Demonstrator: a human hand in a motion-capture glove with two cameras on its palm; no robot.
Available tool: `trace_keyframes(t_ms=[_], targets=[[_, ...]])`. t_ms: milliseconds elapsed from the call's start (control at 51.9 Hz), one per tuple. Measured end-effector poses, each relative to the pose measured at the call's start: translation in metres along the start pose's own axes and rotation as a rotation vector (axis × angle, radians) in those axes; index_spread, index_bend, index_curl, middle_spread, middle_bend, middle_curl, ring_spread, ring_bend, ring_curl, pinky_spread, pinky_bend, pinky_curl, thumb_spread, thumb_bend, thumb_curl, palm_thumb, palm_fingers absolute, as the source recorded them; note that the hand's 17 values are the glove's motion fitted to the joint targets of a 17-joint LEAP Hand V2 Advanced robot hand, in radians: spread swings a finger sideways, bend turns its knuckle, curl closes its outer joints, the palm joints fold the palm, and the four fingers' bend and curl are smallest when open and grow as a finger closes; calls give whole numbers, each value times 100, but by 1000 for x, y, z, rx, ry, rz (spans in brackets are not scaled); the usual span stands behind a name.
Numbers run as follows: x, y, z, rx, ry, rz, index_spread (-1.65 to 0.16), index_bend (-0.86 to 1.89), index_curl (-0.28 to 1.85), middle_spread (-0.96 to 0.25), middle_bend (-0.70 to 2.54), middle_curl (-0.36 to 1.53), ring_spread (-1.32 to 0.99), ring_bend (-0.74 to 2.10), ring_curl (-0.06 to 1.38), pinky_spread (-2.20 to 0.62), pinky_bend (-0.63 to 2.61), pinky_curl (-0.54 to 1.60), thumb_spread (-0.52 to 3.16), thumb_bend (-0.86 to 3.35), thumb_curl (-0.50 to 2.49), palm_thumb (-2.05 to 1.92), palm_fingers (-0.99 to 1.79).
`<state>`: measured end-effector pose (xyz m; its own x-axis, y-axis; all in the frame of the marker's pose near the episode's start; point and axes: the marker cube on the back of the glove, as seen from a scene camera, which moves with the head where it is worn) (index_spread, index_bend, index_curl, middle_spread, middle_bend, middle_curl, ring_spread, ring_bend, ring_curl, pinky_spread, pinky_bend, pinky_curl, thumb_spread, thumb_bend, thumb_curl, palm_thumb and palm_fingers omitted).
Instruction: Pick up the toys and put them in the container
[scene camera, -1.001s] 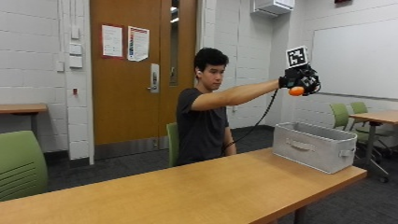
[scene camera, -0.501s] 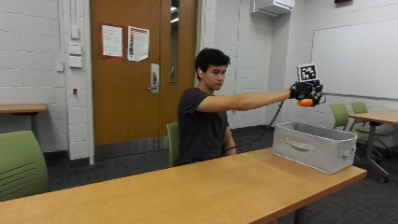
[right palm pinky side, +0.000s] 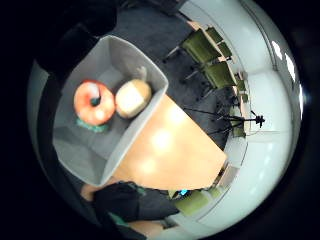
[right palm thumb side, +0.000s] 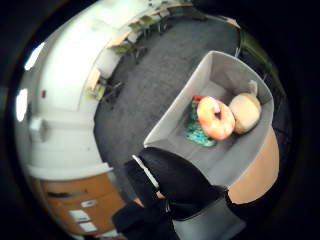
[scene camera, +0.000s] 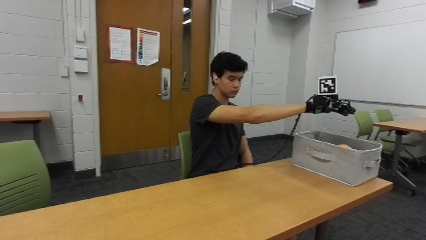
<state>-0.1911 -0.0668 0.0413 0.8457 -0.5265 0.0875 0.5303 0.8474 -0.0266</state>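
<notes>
The orange ring toy (right palm pinky side: 94, 102) lies inside the grey bin (scene camera: 333, 161), flat on the bin's floor beside a tan round toy (right palm pinky side: 132, 97) and partly over a teal toy (right palm thumb side: 196, 131). Being a ring, it has no real long axis; its hole faces up toward the palm. The bin's long axis runs from near-left to far-right, and it sits at the right end of the wooden table (scene camera: 219, 200).

The gloved right hand (scene camera: 329, 105) hangs above the bin with the arm stretched out level. Its fingers look spread and relaxed, holding nothing, so the hand is empty and open.

Judging by this, the drop step looks finished: 3 toys are in the bin, and no toy shows on the tabletop. If none remain out of sight, the next move only calls for drawing the arm back.
</notes>
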Motion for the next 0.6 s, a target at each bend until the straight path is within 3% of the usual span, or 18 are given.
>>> trace_keyframes(t_ms=[116,212,270,366,597], targets=[[-30,19,-6,76,80,108,-42,6,82,-14,33,61,-17,67,27,-12,113,40,99,-13,49,-17,-15],[-11,52,-13,83,30,41,-40,12,76,-14,40,61,-22,64,26,-12,105,38,104,-10,42,-13,-3],[12,72,-14,87,56,54,-39,14,73,-14,41,60,-24,63,26,-13,102,36,107,-9,38,-13,-1],[67,99,-10,86,176,256,-36,18,70,-14,42,59,-27,61,26,-15,97,34,110,-9,33,-12,2],[151,181,4,64,138,382,-33,20,67,-14,41,56,-32,57,25,-18,82,30,113,-8,24,-11,5]])
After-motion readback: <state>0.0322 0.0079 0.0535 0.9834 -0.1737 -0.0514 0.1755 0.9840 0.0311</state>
